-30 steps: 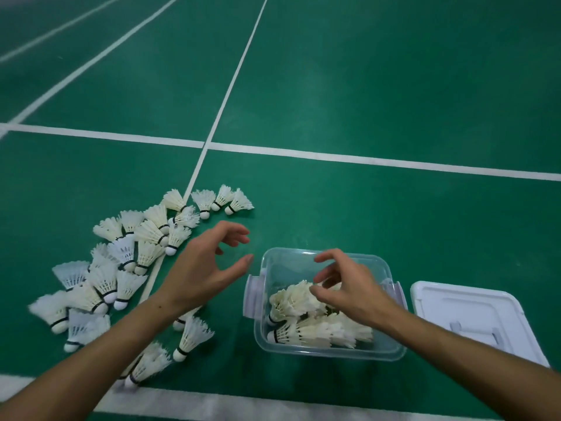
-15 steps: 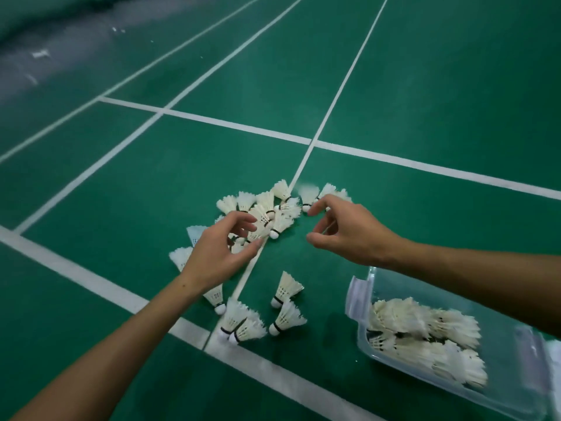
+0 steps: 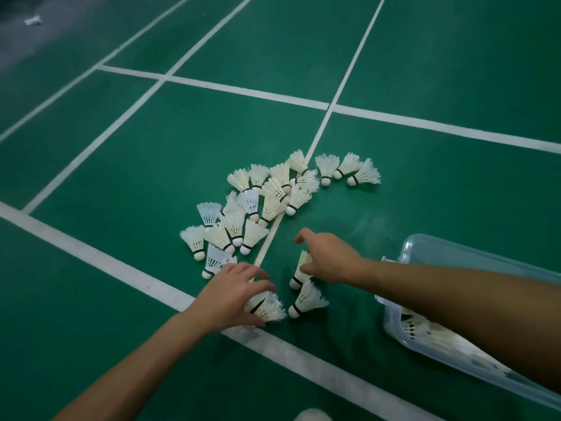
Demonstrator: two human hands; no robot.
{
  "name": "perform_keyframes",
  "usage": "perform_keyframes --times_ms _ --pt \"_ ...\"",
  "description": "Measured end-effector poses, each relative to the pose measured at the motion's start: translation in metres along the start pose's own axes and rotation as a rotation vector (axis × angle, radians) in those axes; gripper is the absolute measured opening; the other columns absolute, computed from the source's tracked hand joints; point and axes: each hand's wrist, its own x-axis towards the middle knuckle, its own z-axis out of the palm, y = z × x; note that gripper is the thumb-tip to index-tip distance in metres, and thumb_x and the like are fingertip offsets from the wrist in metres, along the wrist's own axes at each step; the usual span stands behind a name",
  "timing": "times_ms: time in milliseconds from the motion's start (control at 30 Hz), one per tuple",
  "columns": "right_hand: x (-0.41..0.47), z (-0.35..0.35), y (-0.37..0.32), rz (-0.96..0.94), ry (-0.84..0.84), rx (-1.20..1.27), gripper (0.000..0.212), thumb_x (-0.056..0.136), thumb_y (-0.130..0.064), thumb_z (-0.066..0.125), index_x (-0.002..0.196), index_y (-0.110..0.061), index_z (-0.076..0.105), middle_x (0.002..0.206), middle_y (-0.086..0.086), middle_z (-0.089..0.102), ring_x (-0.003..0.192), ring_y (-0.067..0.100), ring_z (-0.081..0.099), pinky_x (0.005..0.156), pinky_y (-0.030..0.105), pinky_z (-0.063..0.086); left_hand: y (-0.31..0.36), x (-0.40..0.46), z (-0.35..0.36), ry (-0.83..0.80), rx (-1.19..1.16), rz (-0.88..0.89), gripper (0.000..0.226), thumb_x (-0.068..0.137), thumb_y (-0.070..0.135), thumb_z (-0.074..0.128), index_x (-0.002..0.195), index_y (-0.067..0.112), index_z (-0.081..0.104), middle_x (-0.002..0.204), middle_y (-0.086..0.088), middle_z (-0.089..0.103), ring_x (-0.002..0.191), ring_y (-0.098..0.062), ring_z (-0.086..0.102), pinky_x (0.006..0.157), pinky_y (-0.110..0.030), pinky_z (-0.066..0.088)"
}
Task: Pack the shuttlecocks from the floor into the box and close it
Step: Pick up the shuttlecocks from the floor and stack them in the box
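- My left hand lies over a small bunch of shuttlecocks at about 6 o'clock of the pile, fingers curled round the feathers. Grip taken from above so several come up at once.
- My right hand reaches across from 3 o'clock. Fingers are bent and touch the skirt of one shuttlecock. I cannot tell if the grip is closed; I read it as just closing.
- One more loose shuttlecock lies just beside both hands, cork toward the left hand. These nearest ones go first, I judge, because the reach to the box is shortest.
- Main pile sits at 12 o'clock of my hands, straddling a white court line on the green floor. All untouched.
- Box stands open at 4 o'clock, under my right forearm, partly filled with shuttlecocks. Kept close so each handful drops straight in.
- Lid not in view; closing is well off, with most of the pile left on the floor.
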Motion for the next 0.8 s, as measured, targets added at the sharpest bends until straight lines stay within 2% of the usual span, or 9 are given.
perform_keyframes --times_ms 100,200,267,333,400,467,600,700,800 --pt "0.002 0.007 0.005 0.028 -0.019 0.012 0.055 0.095 -0.015 0.068 0.143 -0.023 0.044 0.097 0.002 0.06 0.092 0.028 0.061 0.07 0.039 0.049 -0.001 0.008 0.008 -0.069 0.057 0.034 0.063 0.081 0.069 0.072 0.137 0.052 0.048 0.136 0.014 0.054 0.121 -0.009 0.055 0.103 -0.038 0.035" --pt "0.002 0.009 0.009 0.054 -0.009 0.03 0.056 0.094 -0.003 0.062 0.141 -0.03 0.048 0.111 0.005 0.066 0.096 0.028 0.064 0.076 0.042 0.056 0.0 0.017 0.01 -0.131 0.043 0.034 0.058 0.083 0.066 0.07 0.135 0.053 0.049 0.13 0.014 0.056 0.115 -0.008 0.056 0.104 -0.038 0.034" --pt "0.001 0.008 0.012 0.053 0.004 0.051 0.055 0.094 -0.003 0.063 0.14 -0.031 0.05 0.113 0.004 0.069 0.098 0.026 0.066 0.082 0.044 0.059 -0.002 0.023 0.01 -0.179 -0.034 -0.003 0.052 0.084 0.066 0.071 0.131 0.049 0.056 0.124 0.016 0.058 0.108 -0.008 0.057 0.103 -0.036 0.034" --pt "0.001 0.002 0.015 0.041 0.02 0.098 0.052 0.095 -0.005 0.066 0.139 -0.03 0.052 0.107 0.003 0.069 0.097 0.024 0.066 0.085 0.045 0.059 -0.006 0.025 0.012 -0.171 -0.174 -0.039 0.048 0.082 0.061 0.078 0.122 0.038 0.065 0.117 0.015 0.061 0.097 -0.008 0.058 0.092 -0.03 0.039" --pt "-0.002 -0.009 0.019 0.033 0.064 0.164 0.049 0.095 -0.008 0.069 0.136 -0.03 0.055 0.103 0.0 0.068 0.096 0.022 0.067 0.087 0.045 0.06 -0.009 0.027 0.011 -0.129 -0.355 -0.091 0.044 0.079 0.052 0.085 0.112 0.028 0.07 0.11 0.014 0.062 0.088 -0.005 0.056 0.076 -0.018 0.039" --pt "-0.007 -0.025 0.022 0.015 0.119 0.228 0.047 0.094 -0.01 0.073 0.134 -0.029 0.058 0.1 -0.002 0.066 0.094 0.019 0.066 0.088 0.042 0.059 -0.009 0.027 0.006 -0.064 -0.489 -0.153 0.041 0.077 0.051 0.087 0.106 0.027 0.071 0.104 0.018 0.061 0.086 0.002 0.056 0.072 -0.01 0.04" --pt "-0.029 -0.069 0.028 -0.009 0.224 0.322 0.044 0.091 -0.013 0.079 0.128 -0.026 0.061 0.102 0.001 0.071 0.088 0.017 0.069 0.076 0.032 0.059 -0.001 0.033 -0.027 0.162 -0.663 -0.228 0.038 0.07 0.055 0.085 0.095 0.03 0.07 0.094 0.016 0.064 0.085 -0.005 0.058 0.071 -0.027 0.049" --pt "-0.059 -0.102 0.036 -0.005 0.304 0.375 0.041 0.088 -0.015 0.081 0.123 -0.025 0.062 0.097 0.001 0.072 0.08 0.017 0.07 0.074 0.04 0.063 0.017 0.043 -0.067 0.317 -0.74 -0.192 0.036 0.069 0.05 0.087 0.093 0.029 0.071 0.096 0.014 0.068 0.085 -0.014 0.064 0.073 -0.029 0.055" --pt "-0.098 -0.13 0.051 0.016 0.375 0.411 0.039 0.086 -0.016 0.082 0.119 -0.026 0.065 0.094 0.0 0.071 0.076 0.024 0.074 0.072 0.046 0.065 0.046 0.059 -0.106 0.393 -0.842 -0.156 0.034 0.066 0.039 0.089 0.094 0.027 0.074 0.106 0.015 0.069 0.082 -0.01 0.066 0.081 -0.029 0.059"
